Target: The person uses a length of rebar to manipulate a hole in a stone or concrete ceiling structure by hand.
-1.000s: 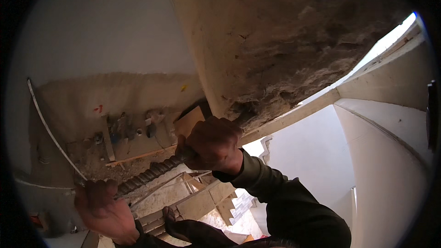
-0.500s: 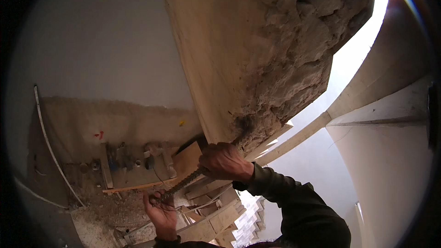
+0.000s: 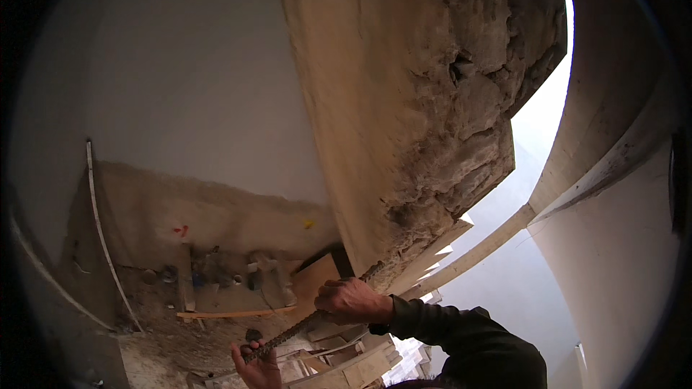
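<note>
A coarsely ribbed metal rod (image 3: 292, 331) slants from lower left to upper right in front of me. My right hand (image 3: 355, 301) is closed around its upper part, and the tip pokes out beyond the fist, close by the lower edge of the rough concrete slab (image 3: 360, 101). At the lower end, my left hand (image 3: 258, 369) has its fingers curled around the rod. A small dark rounded piece (image 3: 253, 334) shows beside those fingers; I cannot tell whether it sits on the rod.
The slab's broken, pitted side (image 3: 468, 122) hangs over the right half. A long plank (image 3: 234, 313) and assorted objects lie below by the plastered wall (image 3: 209, 86). Timber pieces (image 3: 360, 369) are under my hands. A curved pale wall (image 3: 613, 245) rises at right.
The view has shifted, so the slab and wall appear farther right and lower. Both hands sit lower in view. The rod's upper tip and the dark rounded piece now show more plainly.
</note>
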The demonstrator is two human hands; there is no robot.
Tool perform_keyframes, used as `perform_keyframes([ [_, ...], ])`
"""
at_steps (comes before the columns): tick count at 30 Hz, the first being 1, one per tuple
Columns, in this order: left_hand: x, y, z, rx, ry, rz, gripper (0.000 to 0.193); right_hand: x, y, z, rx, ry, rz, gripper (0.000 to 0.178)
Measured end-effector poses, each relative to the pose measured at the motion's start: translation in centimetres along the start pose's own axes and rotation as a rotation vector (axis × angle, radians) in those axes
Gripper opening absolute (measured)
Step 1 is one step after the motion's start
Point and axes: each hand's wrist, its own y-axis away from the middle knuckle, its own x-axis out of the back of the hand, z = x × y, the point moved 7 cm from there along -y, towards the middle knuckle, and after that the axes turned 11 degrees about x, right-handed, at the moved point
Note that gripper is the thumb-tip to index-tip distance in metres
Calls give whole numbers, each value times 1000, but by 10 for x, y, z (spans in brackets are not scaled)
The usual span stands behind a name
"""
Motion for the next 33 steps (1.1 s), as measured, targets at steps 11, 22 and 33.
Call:
perform_keyframes([
  [11, -51, 84, 83, -675, -2263, 359, 66, -16, -36, -29, 173, 51, 65, 16],
  [22, -37, 79, 39, -308, -2095, 173, 23, -13, -59, -72, 374, 13, 38, 15],
  [33, -31, 78, 11, -534, -2065, 253, 35, 0, -35, -66, 281, 44, 285, 35],
])
